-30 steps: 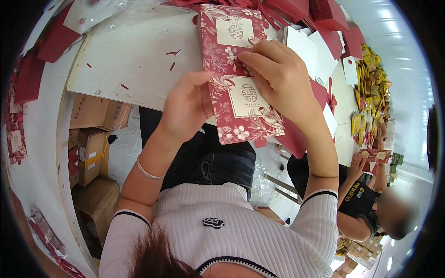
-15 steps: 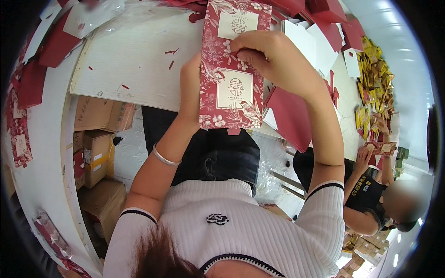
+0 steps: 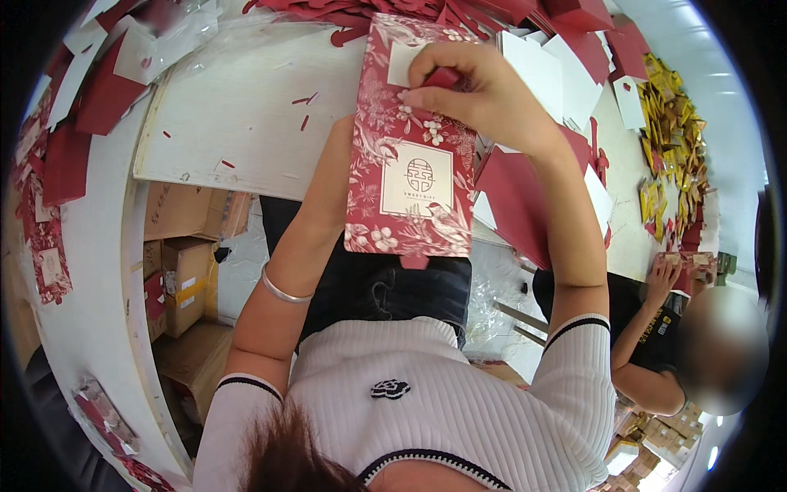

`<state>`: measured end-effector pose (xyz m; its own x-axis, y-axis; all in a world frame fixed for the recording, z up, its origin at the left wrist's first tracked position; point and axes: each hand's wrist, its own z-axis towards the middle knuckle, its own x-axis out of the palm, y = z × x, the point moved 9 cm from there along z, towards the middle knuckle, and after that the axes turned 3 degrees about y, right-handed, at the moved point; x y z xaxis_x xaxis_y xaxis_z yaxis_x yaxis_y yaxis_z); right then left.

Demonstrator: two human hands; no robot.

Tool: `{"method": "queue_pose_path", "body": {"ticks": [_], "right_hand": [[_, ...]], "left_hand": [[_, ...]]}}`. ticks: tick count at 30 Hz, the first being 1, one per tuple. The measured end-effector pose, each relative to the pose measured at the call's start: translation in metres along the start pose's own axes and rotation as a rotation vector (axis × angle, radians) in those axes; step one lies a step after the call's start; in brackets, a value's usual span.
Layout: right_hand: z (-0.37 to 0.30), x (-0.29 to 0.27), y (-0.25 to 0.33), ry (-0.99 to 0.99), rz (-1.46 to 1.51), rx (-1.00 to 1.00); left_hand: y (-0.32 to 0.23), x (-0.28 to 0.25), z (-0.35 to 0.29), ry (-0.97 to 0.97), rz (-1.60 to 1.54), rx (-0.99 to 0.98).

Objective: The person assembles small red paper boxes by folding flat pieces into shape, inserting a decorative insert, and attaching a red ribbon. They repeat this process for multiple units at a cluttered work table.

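A red box panel (image 3: 369, 189) printed with cream flowers, birds and two cream squares hangs over my lap, its upper part above the table. Over its upper half my right hand (image 3: 467, 90) is closed, thumb and fingers curled round a small dark-red strip (image 3: 443, 78) at the panel's face. My left hand (image 3: 338, 152) reaches behind the panel's left side; its fingers are hidden there. A small red tab (image 3: 414, 261) pokes out below the bottom edge.
Red and white card pieces (image 3: 525, 193) are stacked to the right. Dark-red cut strips (image 3: 344, 37) lie along the back. Yellow packets (image 3: 672, 123) heap at the far right, near another person's hand (image 3: 662, 279). Cardboard boxes (image 3: 193, 283) sit under the table at left.
The panel sits slightly lower in view and tilts a little. My right hand has turned and curled, and a dark-red strip now shows between its fingers. The left arm stays behind the panel.
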<state>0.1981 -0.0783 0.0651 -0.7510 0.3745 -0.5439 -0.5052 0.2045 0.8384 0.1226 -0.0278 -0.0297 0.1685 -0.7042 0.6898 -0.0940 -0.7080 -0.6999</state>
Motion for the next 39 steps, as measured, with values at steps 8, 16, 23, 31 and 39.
{"method": "queue_pose_path", "body": {"ticks": [8, 16, 23, 31, 39], "right_hand": [[0.003, -0.004, 0.005, 0.035, -0.019, -0.1], [0.002, -0.014, 0.0, -0.093, 0.224, -0.029], [-0.009, -0.045, 0.031, -0.335, 0.195, -0.361], [-0.096, -0.088, 0.063, -0.457, 0.058, -0.507], [-0.185, -0.15, -0.048, -0.886, 0.179, 0.156]], "left_hand": [[0.0, 0.003, -0.003, -0.013, 0.057, -0.013], [-0.026, -0.008, -0.013, -0.121, 0.656, 0.065], [-0.121, 0.065, -0.036, -0.129, 1.444, 1.144], [-0.17, 0.084, -0.004, -0.066, 0.964, 1.008], [-0.105, 0.168, 0.017, 0.099, 0.889, 0.799]]}}
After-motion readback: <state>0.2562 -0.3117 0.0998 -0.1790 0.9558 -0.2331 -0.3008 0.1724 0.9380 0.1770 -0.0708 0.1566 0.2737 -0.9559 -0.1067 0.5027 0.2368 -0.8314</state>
